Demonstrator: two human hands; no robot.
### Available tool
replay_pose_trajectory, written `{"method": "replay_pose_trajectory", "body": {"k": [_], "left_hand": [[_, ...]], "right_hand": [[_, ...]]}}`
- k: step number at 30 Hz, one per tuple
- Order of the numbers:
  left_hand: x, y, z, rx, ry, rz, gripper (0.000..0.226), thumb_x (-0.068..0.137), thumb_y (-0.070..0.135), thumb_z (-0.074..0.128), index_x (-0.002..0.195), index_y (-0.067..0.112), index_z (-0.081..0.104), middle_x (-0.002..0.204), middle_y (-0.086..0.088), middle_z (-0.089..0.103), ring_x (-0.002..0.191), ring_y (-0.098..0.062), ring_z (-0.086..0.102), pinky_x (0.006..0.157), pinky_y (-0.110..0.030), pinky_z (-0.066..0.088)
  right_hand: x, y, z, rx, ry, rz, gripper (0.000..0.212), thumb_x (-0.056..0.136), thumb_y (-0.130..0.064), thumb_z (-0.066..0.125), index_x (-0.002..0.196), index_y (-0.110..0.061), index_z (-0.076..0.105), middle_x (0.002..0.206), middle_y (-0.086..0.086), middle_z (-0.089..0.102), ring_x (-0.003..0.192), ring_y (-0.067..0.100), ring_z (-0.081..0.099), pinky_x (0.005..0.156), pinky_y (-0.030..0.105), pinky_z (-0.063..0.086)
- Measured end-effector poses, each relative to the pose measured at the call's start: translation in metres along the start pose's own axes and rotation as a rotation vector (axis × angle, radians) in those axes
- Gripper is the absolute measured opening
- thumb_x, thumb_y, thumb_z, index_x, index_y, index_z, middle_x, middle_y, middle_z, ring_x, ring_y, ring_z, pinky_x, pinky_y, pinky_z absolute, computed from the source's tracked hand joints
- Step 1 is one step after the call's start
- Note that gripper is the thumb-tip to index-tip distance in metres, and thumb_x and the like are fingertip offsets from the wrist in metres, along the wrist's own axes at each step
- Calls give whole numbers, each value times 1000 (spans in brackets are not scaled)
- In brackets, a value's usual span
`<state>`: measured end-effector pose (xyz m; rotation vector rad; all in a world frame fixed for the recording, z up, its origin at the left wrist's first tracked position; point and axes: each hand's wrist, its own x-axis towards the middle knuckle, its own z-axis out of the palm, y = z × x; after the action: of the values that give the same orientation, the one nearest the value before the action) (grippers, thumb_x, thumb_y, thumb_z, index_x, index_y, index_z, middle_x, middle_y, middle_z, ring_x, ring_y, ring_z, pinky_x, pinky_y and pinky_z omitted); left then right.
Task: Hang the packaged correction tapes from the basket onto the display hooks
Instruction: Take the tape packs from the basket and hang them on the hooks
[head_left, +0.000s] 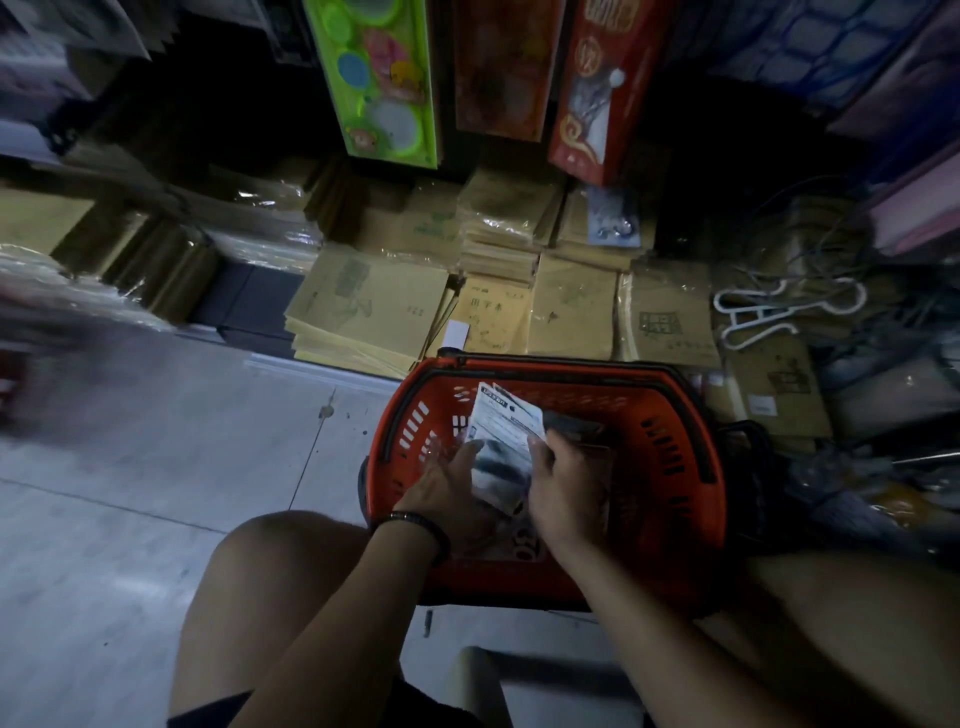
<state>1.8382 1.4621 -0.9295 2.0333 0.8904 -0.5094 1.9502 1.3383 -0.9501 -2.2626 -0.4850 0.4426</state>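
Both hands are clamped on the bundle: your left hand (447, 486) wraps its left edge, your right hand (563, 483) pinches its right edge. The packaged correction tapes (506, 423) sit inside the red basket (675, 400), near its middle. You're at the pick-up step. Next you'll need to peel off one pack and find a hook, though none is in view. Count: one basket, one bundle, at least two card tops fanned out, and the blur hides the total.

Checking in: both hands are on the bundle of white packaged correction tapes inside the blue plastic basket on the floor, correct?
Not quite: the basket is red-orange plastic, not blue. The head view shows the left hand and right hand both on the bundle of white packaged correction tapes inside that red-orange plastic basket on the floor.
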Motion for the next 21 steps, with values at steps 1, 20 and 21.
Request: {"method": "replay_pose_trajectory", "body": {"k": [1,20,21], "left_hand": [[-2,4,4,-14,14,20,116,66,64,77,160,46,11,171,-12,20,152,-39,37,119,-56,43],[-112,83,-21,-819,271,444,61,94,0,73,147,18,48,134,-8,70,121,-25,72,96,-47,62],[-117,89,-24,-861,275,450,61,92,0,75,145,17,50,132,-8,72,119,-25,73,96,-48,62]], "right_hand": [[-2,-7,-6,46,1,7,25,107,-32,52,91,-18,65,87,-5,69,79,16,64,68,33,48],[-58,-92,-139,169,-192,-336,44,90,-38,64,133,-33,67,122,-17,55,119,2,58,102,41,55],[-58,-95,-151,119,-208,-383,52,89,-40,65,141,-32,63,129,-15,51,127,3,53,106,39,52]]}}
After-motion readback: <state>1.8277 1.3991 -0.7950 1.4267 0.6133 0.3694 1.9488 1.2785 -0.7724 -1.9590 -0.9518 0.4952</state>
